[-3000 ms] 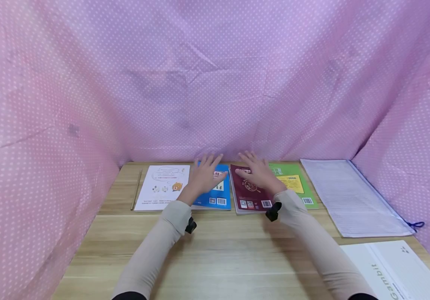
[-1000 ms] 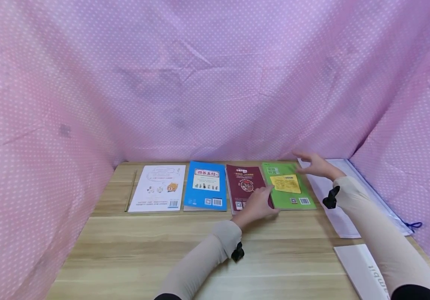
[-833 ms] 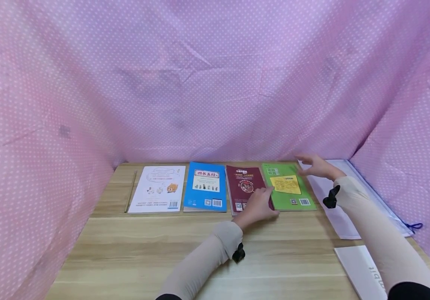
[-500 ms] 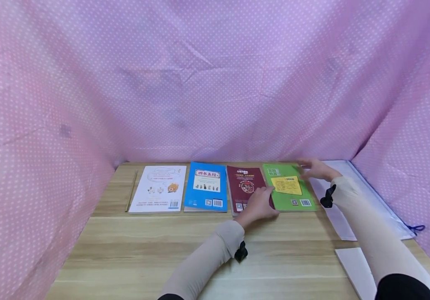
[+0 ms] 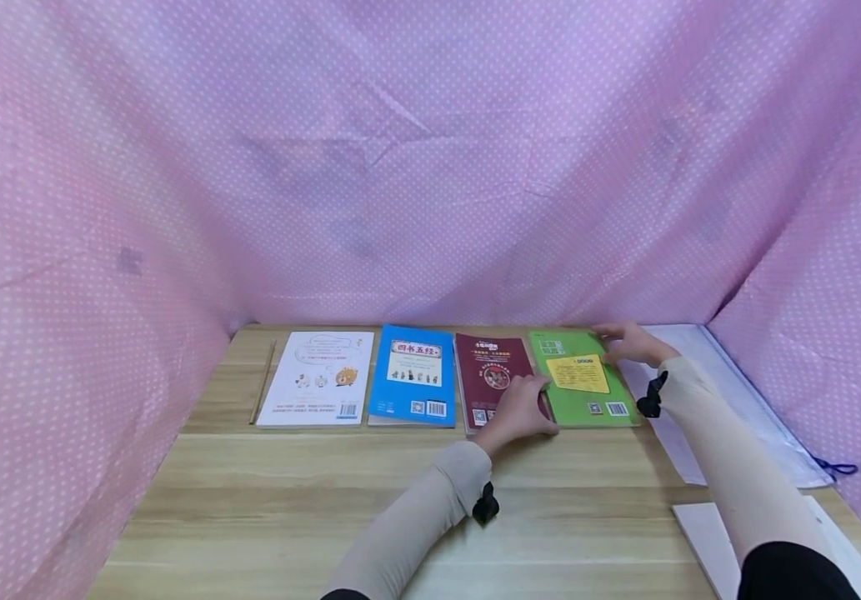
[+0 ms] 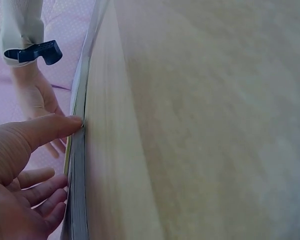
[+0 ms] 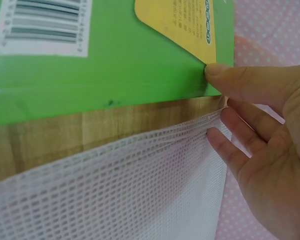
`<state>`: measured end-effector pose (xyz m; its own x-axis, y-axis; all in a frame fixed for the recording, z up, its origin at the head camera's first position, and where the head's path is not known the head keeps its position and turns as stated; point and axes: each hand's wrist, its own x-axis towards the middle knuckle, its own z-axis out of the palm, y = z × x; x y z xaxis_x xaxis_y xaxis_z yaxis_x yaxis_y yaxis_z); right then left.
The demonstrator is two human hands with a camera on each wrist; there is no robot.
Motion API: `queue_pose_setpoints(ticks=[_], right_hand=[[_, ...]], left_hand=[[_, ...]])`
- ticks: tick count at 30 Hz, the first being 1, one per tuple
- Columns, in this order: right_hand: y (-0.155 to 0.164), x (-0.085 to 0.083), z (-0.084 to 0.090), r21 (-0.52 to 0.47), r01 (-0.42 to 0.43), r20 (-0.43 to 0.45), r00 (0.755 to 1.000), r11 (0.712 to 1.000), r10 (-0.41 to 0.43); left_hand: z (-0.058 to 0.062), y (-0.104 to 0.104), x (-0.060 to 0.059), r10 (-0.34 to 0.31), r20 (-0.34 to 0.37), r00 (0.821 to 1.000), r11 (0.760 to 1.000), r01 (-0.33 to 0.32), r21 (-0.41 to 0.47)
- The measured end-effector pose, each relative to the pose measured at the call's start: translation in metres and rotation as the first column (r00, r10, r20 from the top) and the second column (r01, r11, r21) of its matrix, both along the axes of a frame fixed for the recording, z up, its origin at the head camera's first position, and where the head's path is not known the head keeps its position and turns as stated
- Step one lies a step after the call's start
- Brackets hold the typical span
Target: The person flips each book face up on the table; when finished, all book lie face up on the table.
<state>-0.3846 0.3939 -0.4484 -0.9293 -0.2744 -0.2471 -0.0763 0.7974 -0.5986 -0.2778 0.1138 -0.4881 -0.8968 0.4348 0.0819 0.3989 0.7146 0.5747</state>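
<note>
In the head view a green book point(image 5: 576, 398) with a yellow panel lies at the right end of a row of books. My left hand point(image 5: 518, 408) crosses the lower right of the maroon book point(image 5: 492, 354), fingertips at the green book's left side. In the left wrist view its thumb point(image 6: 67, 124) touches a book's page edge, the other fingers loosely bent. My right hand point(image 5: 634, 343) is at the green book's far right corner. Its thumb point(image 7: 245, 80) touches the green cover's edge in the right wrist view, while the other fingers hang over the white mesh bag point(image 7: 140, 185).
A blue book point(image 5: 411, 375) and a white book point(image 5: 316, 379) lie further left, beside a thin stick point(image 5: 263, 382). The mesh bag has a dark blue loop point(image 5: 835, 469). Under my right sleeve lies a white pad point(image 5: 703, 537). Pink dotted cloth point(image 5: 430, 167) encloses the wooden table point(image 5: 265, 517).
Both hands have moved right from above the middle books to the green book. Most recently my right hand lowered to its far right corner, and the green book shifted slightly right.
</note>
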Motion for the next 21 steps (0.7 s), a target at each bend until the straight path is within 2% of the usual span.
queue_pose_setpoints(ticks=[11,17,21], right_hand=[[-0.004,-0.008,0.000,0.035,0.008,0.041,0.999,0.999,-0.009],[-0.005,-0.007,0.000,0.061,0.003,0.059,0.998,0.998,-0.007],[-0.007,-0.007,0.000,0.068,0.002,0.063,0.998,0.998,-0.006]], left_hand=[[0.005,-0.002,-0.002,-0.016,-0.026,1.000,0.995,0.014,-0.095],[0.000,0.007,-0.005,0.007,-0.075,0.997,0.991,-0.017,-0.131],[-0.002,0.010,-0.007,0.020,-0.066,0.998,0.992,-0.028,-0.123]])
